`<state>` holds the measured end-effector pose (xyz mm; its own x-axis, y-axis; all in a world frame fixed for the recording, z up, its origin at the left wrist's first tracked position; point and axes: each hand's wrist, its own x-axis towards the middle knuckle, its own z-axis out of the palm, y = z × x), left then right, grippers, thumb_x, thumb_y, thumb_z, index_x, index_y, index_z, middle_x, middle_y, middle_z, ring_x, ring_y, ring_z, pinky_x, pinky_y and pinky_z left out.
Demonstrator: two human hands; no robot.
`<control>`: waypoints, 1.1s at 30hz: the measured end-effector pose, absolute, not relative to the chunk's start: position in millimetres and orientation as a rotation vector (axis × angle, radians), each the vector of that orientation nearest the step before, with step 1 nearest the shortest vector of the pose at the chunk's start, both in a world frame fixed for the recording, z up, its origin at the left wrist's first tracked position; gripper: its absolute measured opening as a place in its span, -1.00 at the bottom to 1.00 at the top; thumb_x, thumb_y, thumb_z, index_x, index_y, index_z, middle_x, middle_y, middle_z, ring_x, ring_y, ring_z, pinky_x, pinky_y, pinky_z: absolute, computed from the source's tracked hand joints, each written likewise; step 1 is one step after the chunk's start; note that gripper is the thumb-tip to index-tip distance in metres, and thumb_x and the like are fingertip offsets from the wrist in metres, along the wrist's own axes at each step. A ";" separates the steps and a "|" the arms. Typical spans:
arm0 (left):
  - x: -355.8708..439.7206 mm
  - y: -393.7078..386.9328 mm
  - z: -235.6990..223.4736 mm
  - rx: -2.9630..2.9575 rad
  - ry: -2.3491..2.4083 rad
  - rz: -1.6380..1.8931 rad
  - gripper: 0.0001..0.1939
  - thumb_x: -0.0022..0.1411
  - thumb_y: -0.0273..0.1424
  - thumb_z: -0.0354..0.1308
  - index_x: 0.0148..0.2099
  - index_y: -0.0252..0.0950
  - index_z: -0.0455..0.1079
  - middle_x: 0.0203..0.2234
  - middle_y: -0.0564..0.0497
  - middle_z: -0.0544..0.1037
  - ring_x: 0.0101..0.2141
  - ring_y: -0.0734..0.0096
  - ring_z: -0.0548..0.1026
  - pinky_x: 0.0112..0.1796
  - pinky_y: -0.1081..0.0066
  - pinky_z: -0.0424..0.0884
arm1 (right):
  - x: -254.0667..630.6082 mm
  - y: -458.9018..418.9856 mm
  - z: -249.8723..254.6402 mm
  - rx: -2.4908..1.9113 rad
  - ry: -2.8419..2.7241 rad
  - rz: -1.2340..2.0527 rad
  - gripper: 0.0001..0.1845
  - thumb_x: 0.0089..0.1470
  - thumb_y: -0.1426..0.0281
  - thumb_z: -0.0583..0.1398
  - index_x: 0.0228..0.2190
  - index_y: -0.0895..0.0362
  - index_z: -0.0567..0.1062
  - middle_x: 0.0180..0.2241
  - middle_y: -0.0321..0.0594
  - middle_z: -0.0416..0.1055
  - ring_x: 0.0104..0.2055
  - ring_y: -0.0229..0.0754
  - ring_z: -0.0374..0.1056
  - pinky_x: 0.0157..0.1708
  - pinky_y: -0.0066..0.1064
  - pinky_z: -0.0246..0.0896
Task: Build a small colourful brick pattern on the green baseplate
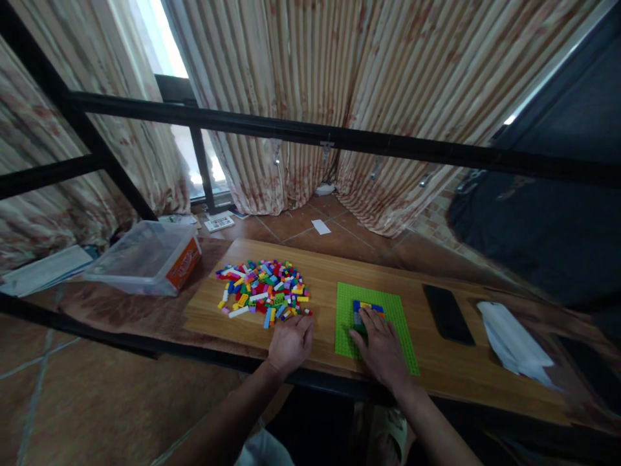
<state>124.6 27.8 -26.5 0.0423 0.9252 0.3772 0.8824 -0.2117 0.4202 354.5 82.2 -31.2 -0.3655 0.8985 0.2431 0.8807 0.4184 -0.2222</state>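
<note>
A heap of small coloured bricks (pixel 264 290) lies on the wooden board (pixel 320 265). My left hand (pixel 290 343) rests on the board at the heap's near edge, fingers curled loosely; whether it holds a brick is hidden. To the right lies a green baseplate (pixel 392 304) with a small block of blue, yellow and red bricks (pixel 367 308) built on it. My right hand (pixel 381 346) lies on the baseplate with its fingers stretched onto that block, pressing its near side.
A clear plastic box (pixel 145 255) with an orange label stands at the left. A black phone (pixel 447 314) and a white cloth (pixel 514 340) lie to the right of the baseplate. A black metal bar (pixel 339 137) crosses in front of curtains.
</note>
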 end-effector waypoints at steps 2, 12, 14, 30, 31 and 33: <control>124.0 25.2 -26.5 2.251 1.870 0.923 -0.79 0.30 -0.45 -0.09 -0.23 -0.25 0.38 -0.45 -0.01 0.50 -0.38 0.38 0.48 -0.33 0.40 0.36 | 352.2 82.6 -31.9 -1.537 -2.326 0.044 -0.42 0.19 0.15 0.01 0.15 0.17 0.26 0.18 0.02 0.21 0.22 0.10 0.09 0.16 0.04 -0.12; 120.7 18.9 -36.3 2.231 1.667 1.113 -0.80 0.21 -0.53 -0.09 -0.19 -0.26 0.32 -0.41 -0.02 0.51 -0.37 0.36 0.49 -0.30 0.37 0.40 | 273.2 74.3 -24.2 -1.339 -2.335 0.180 -0.66 0.19 0.36 0.00 -0.09 0.12 0.48 -0.07 -0.08 0.42 -0.02 -0.01 0.26 0.00 -0.16 0.08; 120.6 19.1 -35.7 2.152 1.700 1.149 -0.80 0.23 -0.53 -0.12 -0.18 -0.26 0.29 -0.41 -0.02 0.51 -0.38 0.37 0.49 -0.29 0.36 0.41 | 259.8 76.6 -23.0 -1.313 -2.351 0.236 -0.68 0.19 0.36 0.02 -0.11 0.11 0.48 -0.13 -0.10 0.43 -0.08 -0.03 0.27 -0.05 -0.20 0.10; 126.4 23.8 -32.3 2.144 1.899 1.074 -0.80 0.35 -0.41 -0.17 -0.14 -0.26 0.28 -0.37 -0.04 0.54 -0.33 0.32 0.52 -0.27 0.33 0.42 | 246.0 71.9 -27.8 -1.356 -1.951 0.628 -0.73 0.19 0.28 -0.03 -0.31 0.08 0.44 -0.32 -0.18 0.44 -0.25 -0.13 0.33 -0.20 -0.32 0.16; 126.8 24.2 -32.2 2.136 1.922 1.073 -0.81 0.34 -0.40 -0.15 -0.13 -0.26 0.28 -0.36 -0.04 0.54 -0.32 0.32 0.52 -0.27 0.33 0.42 | 246.8 69.4 -26.8 -1.354 -1.883 0.692 -0.72 0.18 0.26 -0.02 -0.31 0.08 0.44 -0.32 -0.18 0.45 -0.26 -0.14 0.34 -0.21 -0.33 0.18; 127.1 24.8 -31.9 2.127 1.938 1.083 -0.82 0.33 -0.38 -0.11 -0.09 -0.28 0.26 -0.34 -0.06 0.54 -0.29 0.30 0.53 -0.25 0.32 0.43 | 246.7 65.1 -24.3 -1.333 -1.732 0.836 -0.71 0.16 0.22 0.02 -0.32 0.10 0.45 -0.34 -0.18 0.47 -0.27 -0.15 0.36 -0.23 -0.34 0.20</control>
<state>127.1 24.8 -31.9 -0.0417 0.8948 0.4446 0.8474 -0.2041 0.4902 246.7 65.1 -24.3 -0.1456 0.9716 0.1867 0.4578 0.2335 -0.8578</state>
